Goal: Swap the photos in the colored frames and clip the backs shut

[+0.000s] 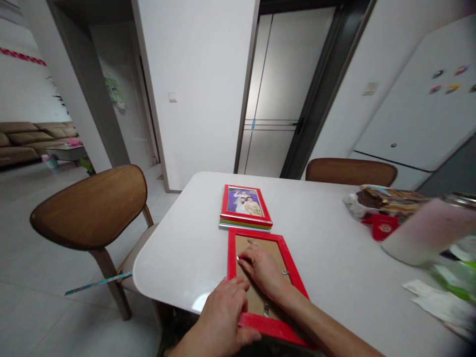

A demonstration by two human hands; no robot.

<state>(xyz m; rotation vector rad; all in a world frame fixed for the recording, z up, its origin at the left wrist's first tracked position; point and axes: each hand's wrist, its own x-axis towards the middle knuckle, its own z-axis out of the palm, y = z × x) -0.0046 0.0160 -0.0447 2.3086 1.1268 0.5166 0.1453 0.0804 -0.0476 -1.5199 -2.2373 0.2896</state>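
A red picture frame (293, 265) lies back side up at the table's near edge, its brown backing board (275, 250) showing with small metal clips. My left hand (223, 315) grips the frame's near left corner, thumb along the near edge and fingers on the left side. My right hand (262, 270) reaches over the backing, its fingers pinched at a small metal clip (238, 259) on the left side. Just beyond the frame sits a stack of frames, the top one a red frame with a photo (244, 202) facing up.
On the white table's (316, 218) right side are a pink and white tumbler (427, 230), a red packet (385, 226), plastic-wrapped items (390, 198) and white tissue (439, 302). Wooden chairs stand at the left (92, 208) and far side (351, 171).
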